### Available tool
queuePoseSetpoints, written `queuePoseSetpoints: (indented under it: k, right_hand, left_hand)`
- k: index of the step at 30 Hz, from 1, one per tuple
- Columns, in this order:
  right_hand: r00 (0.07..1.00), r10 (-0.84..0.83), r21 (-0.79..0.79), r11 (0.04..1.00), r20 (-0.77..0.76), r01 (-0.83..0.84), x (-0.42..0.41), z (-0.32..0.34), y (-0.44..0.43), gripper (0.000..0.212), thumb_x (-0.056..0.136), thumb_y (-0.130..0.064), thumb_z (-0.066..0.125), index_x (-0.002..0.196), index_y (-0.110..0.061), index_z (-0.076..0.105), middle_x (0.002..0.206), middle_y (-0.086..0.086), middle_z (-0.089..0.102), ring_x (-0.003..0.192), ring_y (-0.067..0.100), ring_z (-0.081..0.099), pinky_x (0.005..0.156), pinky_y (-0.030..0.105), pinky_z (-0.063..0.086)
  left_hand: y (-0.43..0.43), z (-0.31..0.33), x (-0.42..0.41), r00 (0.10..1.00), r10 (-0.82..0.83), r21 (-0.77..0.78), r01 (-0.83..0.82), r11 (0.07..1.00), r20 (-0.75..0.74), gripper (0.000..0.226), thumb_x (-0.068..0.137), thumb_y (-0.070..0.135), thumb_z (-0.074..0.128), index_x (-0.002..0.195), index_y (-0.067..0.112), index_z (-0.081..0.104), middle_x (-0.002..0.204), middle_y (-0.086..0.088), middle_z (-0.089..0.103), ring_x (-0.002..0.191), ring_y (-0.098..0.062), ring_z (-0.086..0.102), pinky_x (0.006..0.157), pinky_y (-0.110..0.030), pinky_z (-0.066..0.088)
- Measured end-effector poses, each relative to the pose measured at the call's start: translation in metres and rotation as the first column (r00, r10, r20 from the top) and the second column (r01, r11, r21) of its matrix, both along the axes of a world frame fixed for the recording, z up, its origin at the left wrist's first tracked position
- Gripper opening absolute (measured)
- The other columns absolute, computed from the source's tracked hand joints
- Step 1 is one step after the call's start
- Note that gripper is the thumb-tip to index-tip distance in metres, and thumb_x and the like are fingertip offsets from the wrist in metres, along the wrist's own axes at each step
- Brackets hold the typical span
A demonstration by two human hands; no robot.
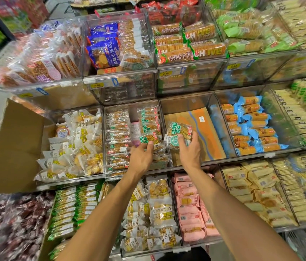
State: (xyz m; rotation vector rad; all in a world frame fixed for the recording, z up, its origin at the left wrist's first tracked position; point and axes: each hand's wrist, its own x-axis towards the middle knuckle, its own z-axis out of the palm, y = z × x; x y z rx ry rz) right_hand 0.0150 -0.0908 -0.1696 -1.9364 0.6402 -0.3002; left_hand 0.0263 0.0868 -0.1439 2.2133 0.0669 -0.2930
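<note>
- Nearest me, both forearms reach out over the low tier of pink packets (pixel 187 204). Nothing there is in play.
- My left hand (pixel 141 157) is down at the near end of the middle bin (pixel 114 176). Its thumb lies against the front of the row of matching packets (pixel 149 127). The other fingers are hidden behind the wrappers, so I cannot tell whether they pinch one or only steady the row.
- My right hand (pixel 190 150) is just right of it. Thumb and fingers are curled round the near end of the held packet (pixel 179 134), a clear wrapper with green print.
- That packet hangs over the cardboard-floored bin (pixel 208 132), apart from the row, with only the bin divider between them.
- The move turns on this: the row lies to the left of the held packet. The packet's long axis runs near to far, its far end tipped slightly right, while the packets in the row stand on edge facing me. I judge it must travel left and be stood up to match. The left hand is the nearer one to the gap and placed to hold it open.
- Farther right sit blue-wrapped rolls (pixel 251 129). Beyond, the upper bins (pixel 122 76) hold other biscuits.
</note>
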Motion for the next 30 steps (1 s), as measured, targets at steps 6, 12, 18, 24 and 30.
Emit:
queuePoseSetpoints:
  k: [6, 12, 18, 24, 30]
  right_hand:
    - [1.000, 0.013, 0.011, 1.000, 0.017, -0.014, -0.003, 0.006, 0.001, 0.061, 0.103, -0.049, 0.058, 0.153, -0.018, 0.043, 0.141, 0.005, 0.058, 0.129, 0.025, 0.053, 0.095, 0.032, 0.038]
    - [1.000, 0.017, 0.027, 0.999, 0.012, -0.017, -0.005, 0.010, 0.001, 0.061, 0.104, -0.044, 0.058, 0.155, -0.014, 0.042, 0.146, 0.009, 0.056, 0.134, 0.028, 0.051, 0.094, 0.029, 0.034]
    - [1.000, 0.020, 0.033, 0.999, 0.006, -0.020, -0.005, 0.014, 0.002, 0.068, 0.105, -0.045, 0.058, 0.160, -0.013, 0.035, 0.155, 0.011, 0.049, 0.142, 0.030, 0.045, 0.101, 0.032, 0.035]
    - [1.000, 0.018, 0.028, 0.999, 0.004, -0.018, -0.008, 0.017, 0.002, 0.068, 0.105, -0.044, 0.058, 0.160, -0.012, 0.034, 0.156, 0.012, 0.049, 0.142, 0.031, 0.045, 0.107, 0.037, 0.037]
    - [1.000, 0.024, 0.010, 1.000, 0.005, -0.024, -0.007, 0.014, 0.001, 0.064, 0.104, -0.047, 0.057, 0.156, -0.014, 0.040, 0.148, 0.010, 0.055, 0.135, 0.030, 0.050, 0.095, 0.033, 0.036]
  left_hand:
    - [-0.004, 0.007, 0.018, 0.979, 0.057, -0.116, -0.080, 0.990, -0.194, 0.052, 0.107, 0.064, 0.029, 0.072, 0.029, 0.043, 0.064, 0.000, 0.048, 0.068, -0.018, 0.050, 0.067, -0.026, 0.044]
    - [0.001, 0.009, 0.037, 0.989, 0.086, -0.221, -0.111, 0.969, -0.120, 0.052, 0.108, 0.056, 0.040, 0.099, 0.012, 0.066, 0.074, -0.006, 0.060, 0.065, -0.029, 0.065, 0.060, -0.022, 0.058]
    - [0.001, 0.000, 0.019, 0.989, 0.037, -0.189, -0.064, 0.980, -0.143, 0.054, 0.111, 0.055, 0.027, 0.098, 0.020, 0.067, 0.088, 0.008, 0.060, 0.083, -0.017, 0.057, 0.075, -0.028, 0.047]
    - [-0.011, 0.016, 0.017, 0.984, 0.087, 0.021, -0.084, 0.996, -0.154, 0.062, 0.112, 0.053, 0.031, 0.066, 0.016, 0.053, 0.061, -0.005, 0.054, 0.054, -0.014, 0.048, 0.062, -0.029, 0.048]
    - [-0.012, 0.023, 0.033, 0.930, 0.085, -0.059, -0.113, 0.992, -0.359, 0.083, 0.106, 0.069, 0.023, 0.141, 0.001, 0.056, 0.154, -0.016, 0.052, 0.138, -0.034, 0.050, 0.119, -0.048, 0.033]
